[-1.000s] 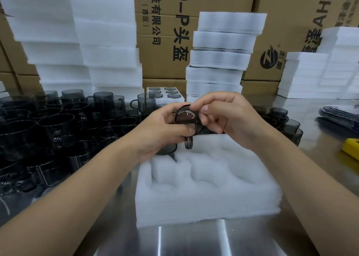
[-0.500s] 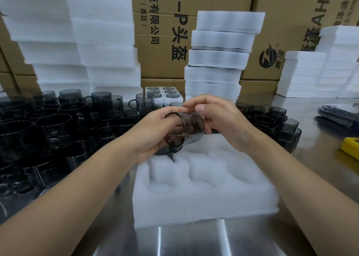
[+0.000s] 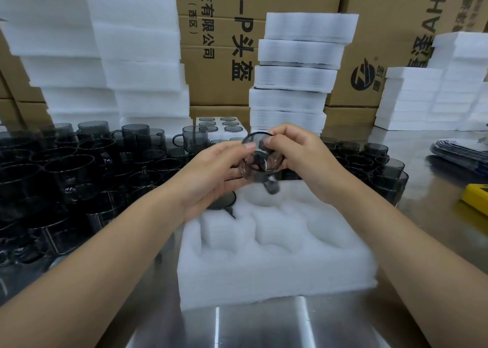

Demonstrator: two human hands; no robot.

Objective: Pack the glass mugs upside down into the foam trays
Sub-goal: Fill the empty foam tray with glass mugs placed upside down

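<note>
Steel bench (image 3: 264, 329), boxes (image 3: 216, 43) and foam stacks (image 3: 295, 70) behind. Left hand (image 3: 211, 176) and right hand (image 3: 309, 160) both pinch a tilted mug (image 3: 260, 162), frame centre, above tray (image 3: 277, 273) far edge. Second mug (image 3: 223, 202) inverted in tray's upper-left pocket. Loose mugs (image 3: 74, 168) left.

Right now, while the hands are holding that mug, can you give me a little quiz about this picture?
1. True or false: the left hand and right hand both hold the glass mug above the foam tray.
2. The flat thing at far right is: A yellow, B red, C green.
3. Fill in: the packed mug sits in the tray's far-____ pocket.
Key: 1 true; 2 A; 3 left.
</note>
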